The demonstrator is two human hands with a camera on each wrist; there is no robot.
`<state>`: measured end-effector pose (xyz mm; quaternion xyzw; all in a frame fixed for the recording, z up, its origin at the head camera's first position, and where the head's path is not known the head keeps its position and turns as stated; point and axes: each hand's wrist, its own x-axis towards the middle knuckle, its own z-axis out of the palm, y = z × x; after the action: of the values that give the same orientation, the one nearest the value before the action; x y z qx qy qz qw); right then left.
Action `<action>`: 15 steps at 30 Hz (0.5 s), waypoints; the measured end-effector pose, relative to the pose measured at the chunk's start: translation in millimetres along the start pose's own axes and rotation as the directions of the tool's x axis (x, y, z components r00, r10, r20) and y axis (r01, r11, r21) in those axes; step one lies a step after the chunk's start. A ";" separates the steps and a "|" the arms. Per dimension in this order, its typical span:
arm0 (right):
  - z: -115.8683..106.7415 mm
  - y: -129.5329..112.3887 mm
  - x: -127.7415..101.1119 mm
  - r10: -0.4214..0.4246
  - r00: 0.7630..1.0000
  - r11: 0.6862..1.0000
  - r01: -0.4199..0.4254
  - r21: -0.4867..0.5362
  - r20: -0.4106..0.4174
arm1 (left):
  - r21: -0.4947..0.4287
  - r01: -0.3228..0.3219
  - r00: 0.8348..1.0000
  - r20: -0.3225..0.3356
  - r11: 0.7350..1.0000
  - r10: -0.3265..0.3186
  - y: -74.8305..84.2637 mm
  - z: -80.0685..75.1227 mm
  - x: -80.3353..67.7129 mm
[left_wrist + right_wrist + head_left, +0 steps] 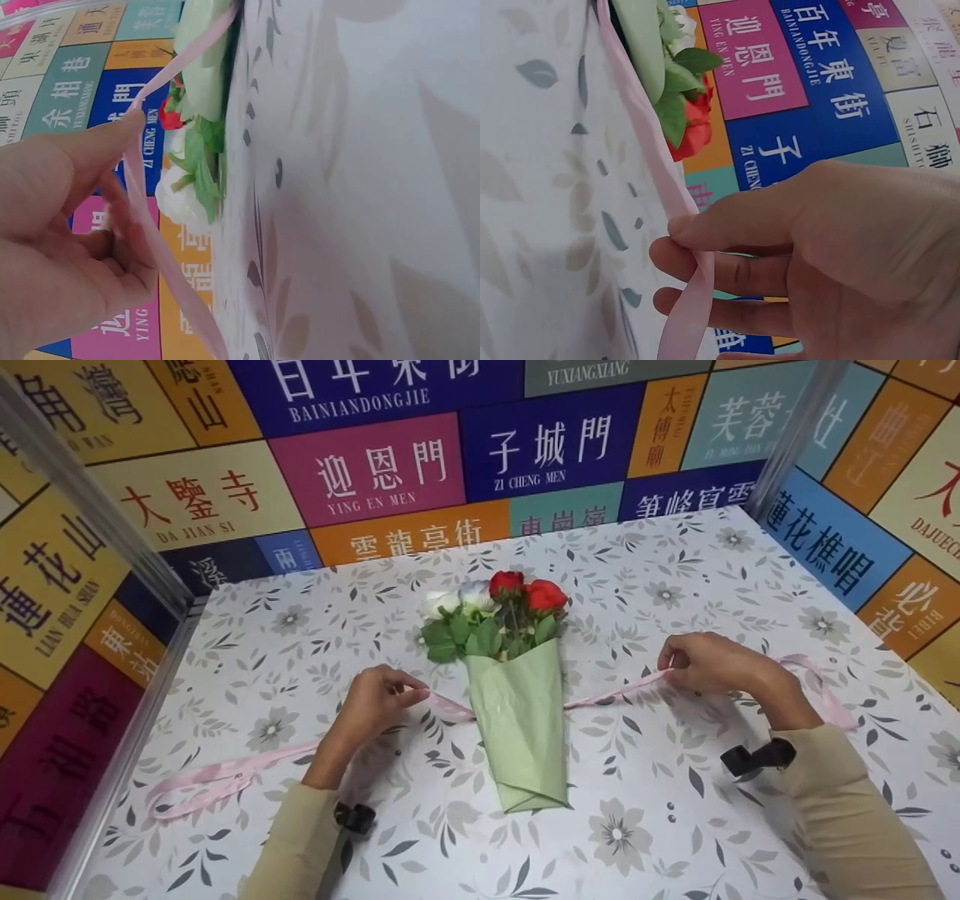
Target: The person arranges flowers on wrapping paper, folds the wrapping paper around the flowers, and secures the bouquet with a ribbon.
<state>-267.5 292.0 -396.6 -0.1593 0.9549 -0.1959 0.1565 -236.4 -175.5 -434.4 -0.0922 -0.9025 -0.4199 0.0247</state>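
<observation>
A small bouquet [499,619] of red and white roses, wrapped in a cone of green paper [520,720], lies in the middle of the table. A pink ribbon [607,691] runs under the cone and out to both sides. My left hand [375,705] pinches the ribbon just left of the cone; in the left wrist view the ribbon [150,225] passes between thumb and fingers [90,150]. My right hand [709,664] pinches the ribbon [649,150] to the right of the cone, thumb and forefinger [735,221] closed on it.
The table carries a grey floral cloth [675,825]. Loose ribbon ends trail to the left [217,776] and to the right [821,690]. Walls of coloured sign panels [367,472] enclose the table at the back and both sides.
</observation>
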 end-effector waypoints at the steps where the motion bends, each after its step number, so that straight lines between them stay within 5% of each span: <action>1: -1.3 -2.1 -0.9 0.000 1.000 1.000 0.000 -0.006 0.005 | -0.003 0.001 1.000 -0.016 1.000 -0.001 1.4 0.5 0.0; 9: -11.7 -18.1 -8.7 -0.028 1.000 0.996 0.028 -0.081 0.009 | -0.066 -0.037 0.994 -0.108 0.997 0.029 9.0 6.7 3.4; 15: -12.8 -33.3 -7.0 -0.122 0.980 0.979 0.093 -0.184 -0.156 | -0.100 -0.083 0.983 -0.174 0.992 0.064 18.2 9.9 7.4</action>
<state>-257.8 269.7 -369.7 -0.2071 0.9681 -0.1317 0.0508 -239.9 -155.3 -426.2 -0.0905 -0.8695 -0.4725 0.1121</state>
